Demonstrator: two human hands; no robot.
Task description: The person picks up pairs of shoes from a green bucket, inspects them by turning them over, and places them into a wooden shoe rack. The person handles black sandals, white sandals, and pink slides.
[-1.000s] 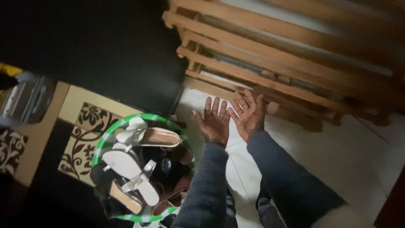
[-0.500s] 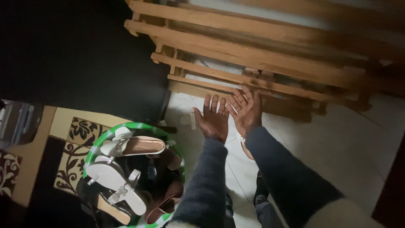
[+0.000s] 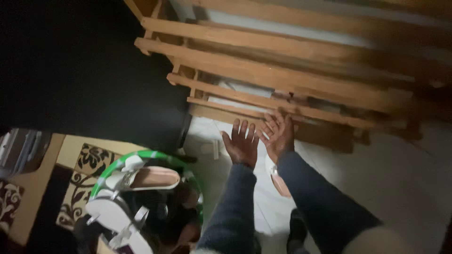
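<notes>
My left hand (image 3: 242, 143) is stretched out flat, back up, fingers spread, holding nothing. My right hand (image 3: 279, 134) is beside it, palm turned up, fingers apart, also empty. Both hover over the white tiled floor (image 3: 372, 178) just in front of the lowest slat of a wooden slatted rack (image 3: 282, 80). Both arms wear dark grey sleeves. Below my right wrist a pink-soled sandal (image 3: 278, 181) lies on the floor, partly hidden by the arm.
A green-and-white round basket (image 3: 141, 157) at lower left holds several sandals, white ones (image 3: 141, 178) on top. A patterned beige-and-black rug (image 3: 82, 164) lies left of it. A large dark piece of furniture (image 3: 84, 70) fills the upper left.
The view has shifted, so the rack sits lower and closer, and the basket has slid down-left. My hands stay side by side, empty, a little nearer to the rack's bottom slat.
</notes>
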